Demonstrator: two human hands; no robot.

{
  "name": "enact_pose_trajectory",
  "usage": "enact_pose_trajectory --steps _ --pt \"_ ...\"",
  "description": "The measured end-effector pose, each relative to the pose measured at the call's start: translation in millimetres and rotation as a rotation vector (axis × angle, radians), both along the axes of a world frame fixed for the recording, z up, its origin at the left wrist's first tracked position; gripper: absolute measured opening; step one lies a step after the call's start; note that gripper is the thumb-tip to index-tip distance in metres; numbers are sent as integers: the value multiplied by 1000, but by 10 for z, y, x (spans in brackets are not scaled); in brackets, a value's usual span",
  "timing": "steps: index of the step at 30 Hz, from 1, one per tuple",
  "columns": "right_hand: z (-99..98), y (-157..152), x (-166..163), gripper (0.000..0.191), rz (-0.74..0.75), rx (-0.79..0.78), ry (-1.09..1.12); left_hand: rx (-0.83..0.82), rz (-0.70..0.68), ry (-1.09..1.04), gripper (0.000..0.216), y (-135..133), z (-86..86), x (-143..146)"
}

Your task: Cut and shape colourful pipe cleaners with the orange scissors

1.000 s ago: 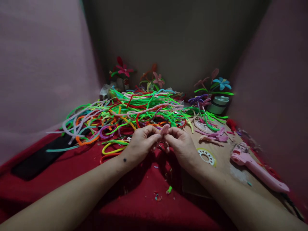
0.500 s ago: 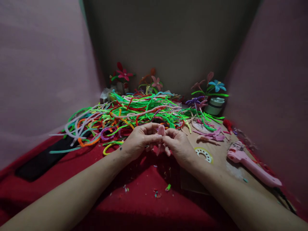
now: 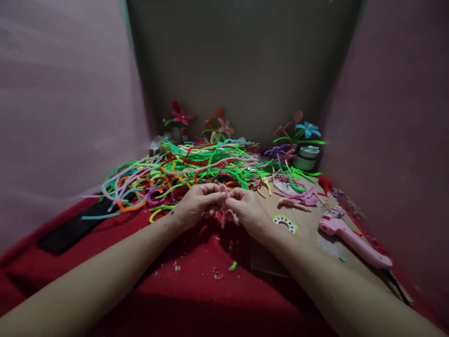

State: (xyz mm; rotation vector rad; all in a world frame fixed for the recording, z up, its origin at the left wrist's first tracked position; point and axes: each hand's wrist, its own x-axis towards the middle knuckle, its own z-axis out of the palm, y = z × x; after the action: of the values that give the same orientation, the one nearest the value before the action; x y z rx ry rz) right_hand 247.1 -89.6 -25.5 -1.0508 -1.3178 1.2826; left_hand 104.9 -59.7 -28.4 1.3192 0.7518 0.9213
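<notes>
Both hands meet in the middle, over the red cloth, around a small pink pipe-cleaner flower (image 3: 223,218). My left hand (image 3: 198,202) pinches it from the left between thumb and fingers. From the other side my right hand (image 3: 247,208) is closed on it too, its thumb and forefinger almost touching the left ones. Fingers cover most of the piece; a tip shows above them and some strands hang below. Right behind the hands lies a tangled heap of pipe cleaners (image 3: 210,161), mostly green, with pink, red, orange and white ones.
A pink glue gun (image 3: 354,241) and a tape roll (image 3: 285,224) lie on cardboard (image 3: 308,222) at right. A black flat object (image 3: 72,229) is at left. Finished fuzzy flowers (image 3: 307,129) and a lidded pale container (image 3: 306,157) stand behind. Scraps dot the red cloth (image 3: 189,290).
The view has shifted slightly, so the scene sits a little differently. The pink piece's upper part shows less above the fingers, and both hands are still closed on it.
</notes>
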Motion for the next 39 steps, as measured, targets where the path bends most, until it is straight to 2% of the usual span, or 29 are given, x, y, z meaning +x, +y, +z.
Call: enact_pose_trajectory --steps 4,10,14,19,23,29,35,37,39 --pt "-3 15 4 6 1 -5 13 43 7 18 19 -19 2 3" --pt "14 20 23 13 147 -47 131 95 92 11 20 -54 33 -4" --pt "-21 34 19 22 122 -40 92 106 99 22 21 -72 59 -3" --pt "-61 37 0 23 78 -11 40 136 110 74 18 -99 115 3" --pt "-87 42 -25 18 82 6 12 196 121 191 18 -121 140 -2" --pt "-39 6 -30 25 146 15 -69 156 154 163 22 -139 155 -2" --pt "-23 -14 -3 26 136 59 -95 181 131 199 18 -142 180 -27" --pt "-12 -24 -5 22 158 24 -102 227 138 230 17 -142 186 -40" --pt "1 -36 -12 19 177 -23 -103 366 181 285 15 -142 198 -49"
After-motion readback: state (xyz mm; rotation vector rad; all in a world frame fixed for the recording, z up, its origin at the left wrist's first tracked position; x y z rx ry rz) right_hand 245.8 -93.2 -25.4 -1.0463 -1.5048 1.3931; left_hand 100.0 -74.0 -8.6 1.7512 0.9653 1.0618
